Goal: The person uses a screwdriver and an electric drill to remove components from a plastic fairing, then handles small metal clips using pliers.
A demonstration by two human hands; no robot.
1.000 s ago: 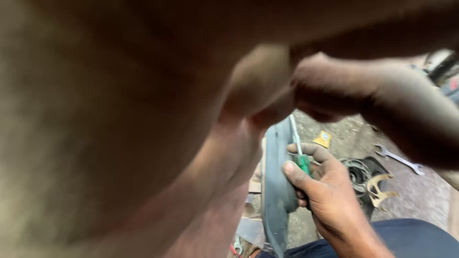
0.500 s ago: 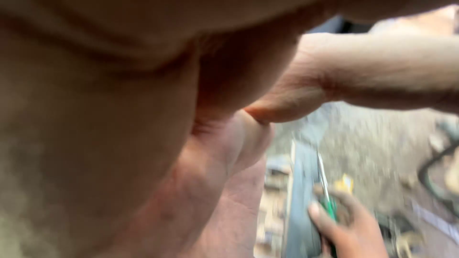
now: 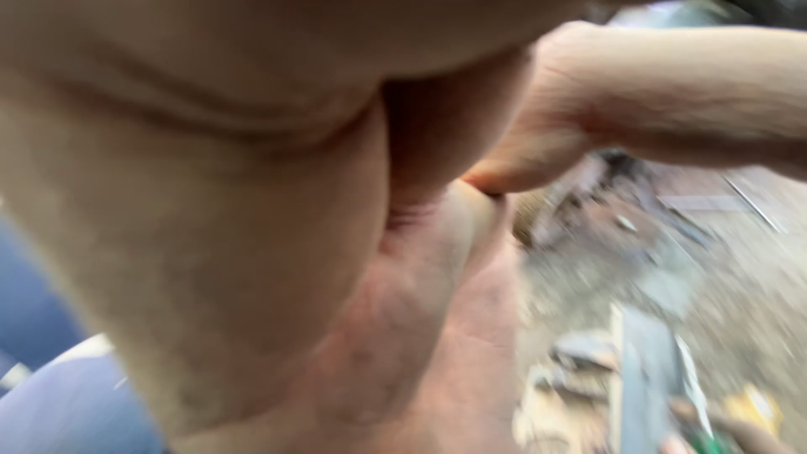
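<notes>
Ground (image 3: 756, 277): rough, grey-brown, dirt-strewn, seen blurred on the right. On it, far: scattered dark scrap pieces (image 3: 622, 202) and a thin pale rod (image 3: 752, 202). Near right: a grey slab-like part (image 3: 643, 378) standing on edge, pale debris (image 3: 555, 395) just left of it, a yellow scrap (image 3: 752, 408) to its right.
</notes>
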